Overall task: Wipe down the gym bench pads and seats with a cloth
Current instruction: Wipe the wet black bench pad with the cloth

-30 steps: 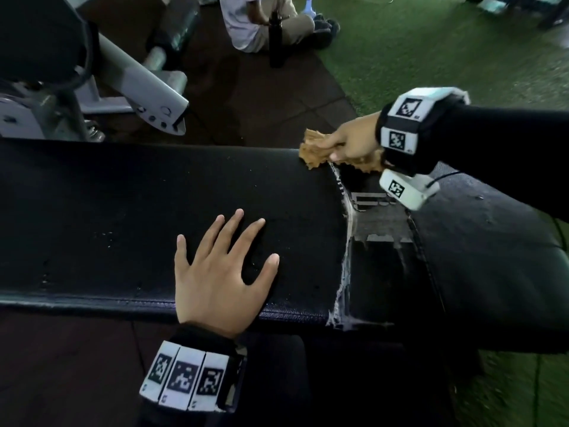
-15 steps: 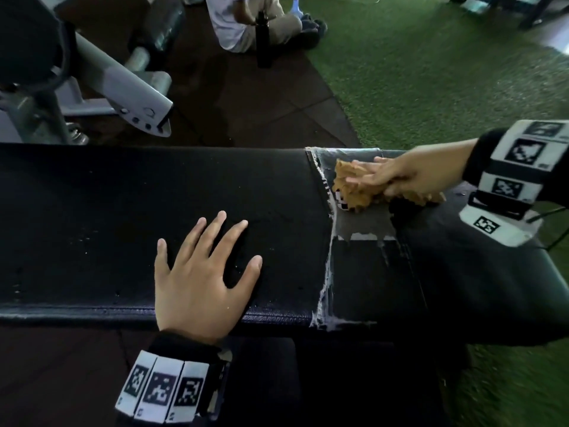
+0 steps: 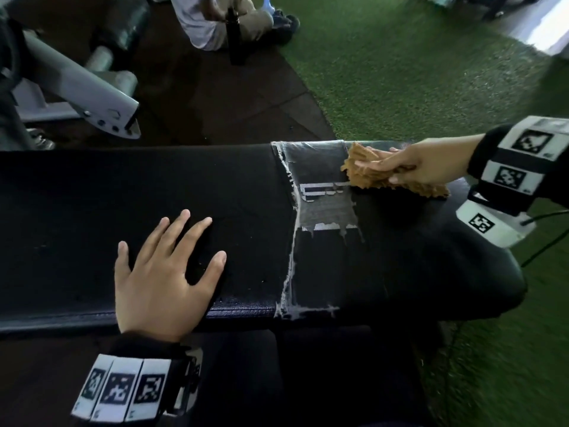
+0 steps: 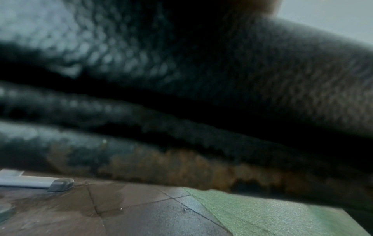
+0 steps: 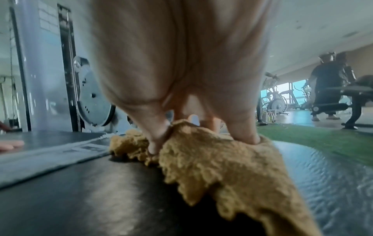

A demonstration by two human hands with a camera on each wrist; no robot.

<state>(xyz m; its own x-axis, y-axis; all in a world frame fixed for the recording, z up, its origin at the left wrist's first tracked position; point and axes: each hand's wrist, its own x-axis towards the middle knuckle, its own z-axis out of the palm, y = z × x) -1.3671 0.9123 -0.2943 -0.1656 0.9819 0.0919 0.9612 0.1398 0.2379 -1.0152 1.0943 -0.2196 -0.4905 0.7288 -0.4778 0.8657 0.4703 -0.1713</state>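
Note:
A long black bench pad [image 3: 92, 211] runs across the head view, with a worn, taped patch [image 3: 323, 208] where it meets the seat pad [image 3: 415, 257]. My right hand [image 3: 378, 169] grips a bunched tan cloth [image 3: 366, 177] and presses it on the far edge of the seat pad, just right of the patch. In the right wrist view the thumb and fingers of that hand [image 5: 181, 63] dig into the cloth [image 5: 212, 167] on the shiny pad [image 5: 80, 199]. My left hand [image 3: 163, 266] lies flat, fingers spread, on the long pad's near edge. The left wrist view shows only the pad's blurred side [image 4: 181, 79].
A grey machine frame [image 3: 77, 90] stands beyond the bench at the left. A person [image 3: 215, 23] sits on the dark floor tiles with a black bottle [image 3: 235, 35]. Green turf [image 3: 415, 72] lies to the right. Another person [image 5: 327, 86] stands at a distant bench.
My right hand has slid the cloth rightward, from the long pad's far corner across the taped patch onto the seat pad. My left hand has stayed flat in place.

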